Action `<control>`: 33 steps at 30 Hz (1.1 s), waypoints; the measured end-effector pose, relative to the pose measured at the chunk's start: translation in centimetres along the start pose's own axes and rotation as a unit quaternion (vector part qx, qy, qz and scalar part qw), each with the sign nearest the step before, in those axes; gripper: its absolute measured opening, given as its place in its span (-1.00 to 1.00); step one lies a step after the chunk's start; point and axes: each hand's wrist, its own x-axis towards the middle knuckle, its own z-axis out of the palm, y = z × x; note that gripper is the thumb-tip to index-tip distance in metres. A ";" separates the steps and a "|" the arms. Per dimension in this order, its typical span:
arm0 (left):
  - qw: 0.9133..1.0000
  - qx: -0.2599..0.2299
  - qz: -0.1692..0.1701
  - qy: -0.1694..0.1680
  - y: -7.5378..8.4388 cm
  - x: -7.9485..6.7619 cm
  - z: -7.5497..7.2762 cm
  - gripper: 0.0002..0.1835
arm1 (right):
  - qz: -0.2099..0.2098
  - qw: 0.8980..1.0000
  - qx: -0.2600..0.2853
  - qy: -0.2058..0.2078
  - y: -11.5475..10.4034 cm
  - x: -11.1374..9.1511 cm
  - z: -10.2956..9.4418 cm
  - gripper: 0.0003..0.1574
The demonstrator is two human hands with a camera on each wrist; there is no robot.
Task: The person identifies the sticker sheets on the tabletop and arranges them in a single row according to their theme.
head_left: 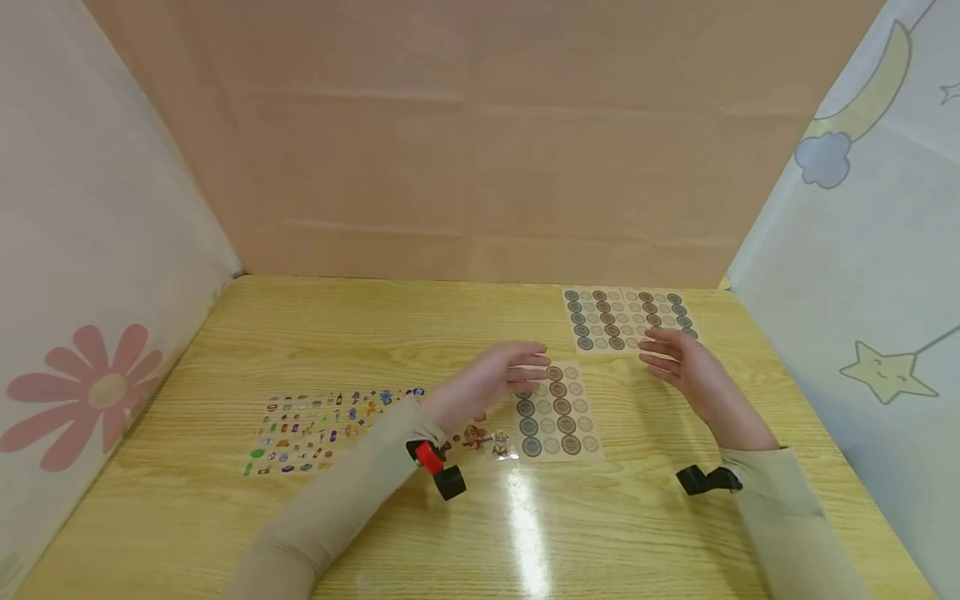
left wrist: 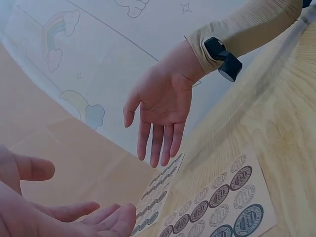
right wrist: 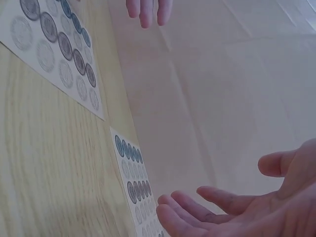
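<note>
My left hand (head_left: 498, 382), fingers extended and holding nothing, hovers over the left part of a sheet of round stickers (head_left: 581, 437). That sheet carries columns of dark and pale circles. My right hand (head_left: 686, 367) is likewise empty, its fingers straight, near the front right corner of a second sheet of round stickers (head_left: 611, 321) farther back. In the left wrist view, the right hand (left wrist: 165, 111) shows its palm with fingers pointing down. The right wrist view shows the right hand (right wrist: 237, 207) with spread fingers and thumb, and the left fingertips (right wrist: 146, 10) at the top.
A clear sheet of small colourful stickers (head_left: 300, 433) lies at the left, partly hidden by the left forearm. Cartoon figure stickers (head_left: 487, 442) show beside that wrist. The wooden table (head_left: 600, 533) meets a tan back panel (head_left: 472, 167) and printed side panels (head_left: 885, 275).
</note>
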 end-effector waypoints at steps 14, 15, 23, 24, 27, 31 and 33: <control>0.993 -0.109 -0.031 0.040 1.4 6.7 -1.3 -0.42 | 0.025 0.997 0.065 -0.015 -0.7 5.5 -1.0 -0.12; 0.991 -0.118 -0.035 0.043 1.4 7.1 -1.4 -0.41 | 0.028 0.997 0.065 -0.017 -0.8 5.8 -1.0 -0.12; 0.982 -0.163 -0.060 0.067 1.4 9.6 -1.1 -0.36 | 0.050 0.993 0.100 -0.026 -0.5 8.2 -1.2 -0.12; 0.982 -0.161 -0.062 0.072 1.4 9.7 -1.0 -0.35 | 0.049 0.993 0.105 -0.028 -0.4 8.5 -1.1 -0.11; 0.982 -0.158 -0.067 0.083 1.4 10.2 -1.0 -0.34 | 0.055 0.992 0.109 -0.035 -0.2 8.9 -0.8 -0.12; 0.979 -0.160 -0.077 0.096 1.3 10.7 -1.1 -0.32 | 0.066 0.991 0.108 -0.053 -0.1 9.2 -0.2 -0.12; 0.978 -0.163 -0.079 0.100 1.3 11.0 -1.1 -0.32 | 0.064 0.990 0.106 -0.064 -0.2 9.3 0.1 -0.12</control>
